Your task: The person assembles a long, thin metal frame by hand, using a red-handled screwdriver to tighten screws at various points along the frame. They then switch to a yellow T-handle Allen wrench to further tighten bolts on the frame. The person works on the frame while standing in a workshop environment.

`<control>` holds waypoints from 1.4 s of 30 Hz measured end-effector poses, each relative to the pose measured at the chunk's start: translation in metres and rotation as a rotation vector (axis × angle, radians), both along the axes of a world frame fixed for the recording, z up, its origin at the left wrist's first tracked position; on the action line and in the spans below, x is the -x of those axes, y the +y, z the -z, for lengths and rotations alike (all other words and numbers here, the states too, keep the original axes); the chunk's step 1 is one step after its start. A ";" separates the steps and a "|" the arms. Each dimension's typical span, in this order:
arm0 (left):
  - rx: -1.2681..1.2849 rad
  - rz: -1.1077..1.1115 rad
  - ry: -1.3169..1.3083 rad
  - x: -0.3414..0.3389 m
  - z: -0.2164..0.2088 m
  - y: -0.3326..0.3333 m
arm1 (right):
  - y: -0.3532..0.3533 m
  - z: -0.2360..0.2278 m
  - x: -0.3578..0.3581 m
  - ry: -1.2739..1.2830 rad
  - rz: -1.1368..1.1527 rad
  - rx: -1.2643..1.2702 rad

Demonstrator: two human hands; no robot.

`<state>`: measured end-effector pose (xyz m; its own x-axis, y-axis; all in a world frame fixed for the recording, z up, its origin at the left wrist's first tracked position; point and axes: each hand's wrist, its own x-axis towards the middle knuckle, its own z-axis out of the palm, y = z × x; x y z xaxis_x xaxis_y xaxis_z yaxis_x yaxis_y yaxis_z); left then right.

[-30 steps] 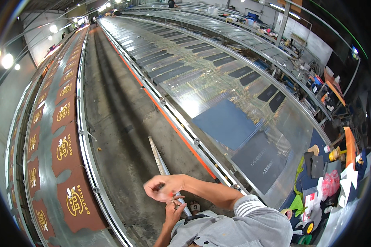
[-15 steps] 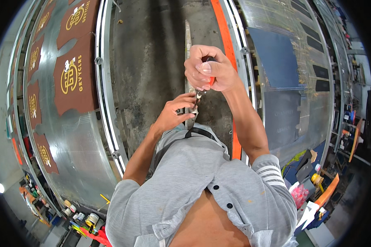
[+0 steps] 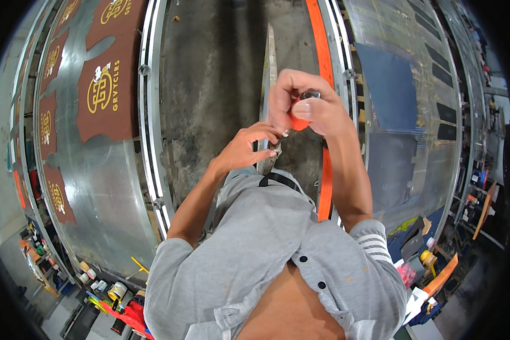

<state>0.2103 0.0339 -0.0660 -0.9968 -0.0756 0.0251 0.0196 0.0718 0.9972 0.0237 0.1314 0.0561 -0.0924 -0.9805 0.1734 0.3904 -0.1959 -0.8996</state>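
A screwdriver with a red-orange handle and a dark end is gripped in my right hand, its shaft pointing down towards my left fingertips. My left hand has its thumb and fingers closed around the near part of a long, narrow, paint-specked bar, which runs away from my waist. A small metal fitting shows at the bar between my left thumb and fingers. The screwdriver's tip is hard to make out there.
On the left, a long table carries brown cut pieces with yellow prints. The right-hand table holds dark blue pieces. An orange strip and metal rails edge the aisle. Jars and tools stand behind at left.
My right hand has turned with the screwdriver, so more of the red handle shows, and moved slightly right and down. My left hand stays at the bar. The whole view has shifted a little.
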 end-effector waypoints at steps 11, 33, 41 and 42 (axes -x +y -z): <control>0.109 0.057 0.303 0.014 0.029 -0.009 | -0.025 0.006 0.011 -0.287 -0.589 0.499; 0.580 0.085 0.373 0.019 0.040 0.009 | -0.013 0.008 -0.037 0.124 0.870 -0.299; 0.844 -0.034 0.259 0.019 0.017 0.026 | -0.005 0.025 -0.017 -0.122 0.320 -0.043; 0.889 -0.071 0.269 0.019 0.019 0.029 | -0.005 0.025 -0.016 -0.022 0.381 -0.041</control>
<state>0.1917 0.0634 -0.0854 -0.9428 0.0218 0.3325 0.2085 0.8171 0.5375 0.0399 0.1266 0.0306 -0.4547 -0.8813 0.1283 0.3161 -0.2944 -0.9019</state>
